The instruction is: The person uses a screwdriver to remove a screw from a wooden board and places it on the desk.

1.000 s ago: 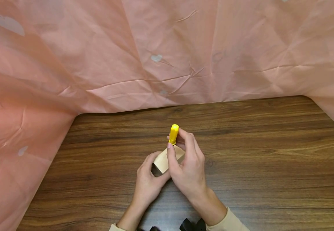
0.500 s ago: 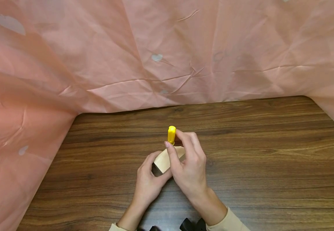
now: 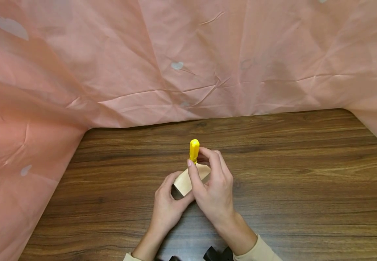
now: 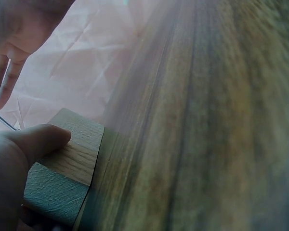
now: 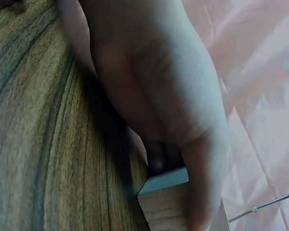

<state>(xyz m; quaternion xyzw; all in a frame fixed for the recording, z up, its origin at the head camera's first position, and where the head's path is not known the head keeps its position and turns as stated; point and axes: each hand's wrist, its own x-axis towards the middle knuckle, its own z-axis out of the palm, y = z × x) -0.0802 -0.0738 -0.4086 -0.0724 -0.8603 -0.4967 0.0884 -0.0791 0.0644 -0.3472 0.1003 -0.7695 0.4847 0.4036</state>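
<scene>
Left grip: my left hand (image 3: 170, 203) grasps a pale, flat-sided wooden block (image 3: 183, 182), thumb pressed on one face; other fingers mostly hidden.
Right grip: my right hand (image 3: 214, 190) pinches a screwdriver with a glossy yellow handle (image 3: 194, 149), thumb and forefinger at its sides.
Tip: thin shiny metal shaft (image 5: 279, 198) meets a small threaded metal screw (image 5: 241, 215) at the block's edge, right wrist view; depth in the wood, can't tell. Hidden in the head view.
Block spot: between my hands, over the brown wood-grain table (image 3: 289, 174); touching it or not, unclear.
Cut off: black objects (image 3: 211, 253) at the bottom edge, can't identify; beige sleeves (image 3: 257, 250) too.
Backdrop: creased pink cloth (image 3: 126, 54) with white hearts.
</scene>
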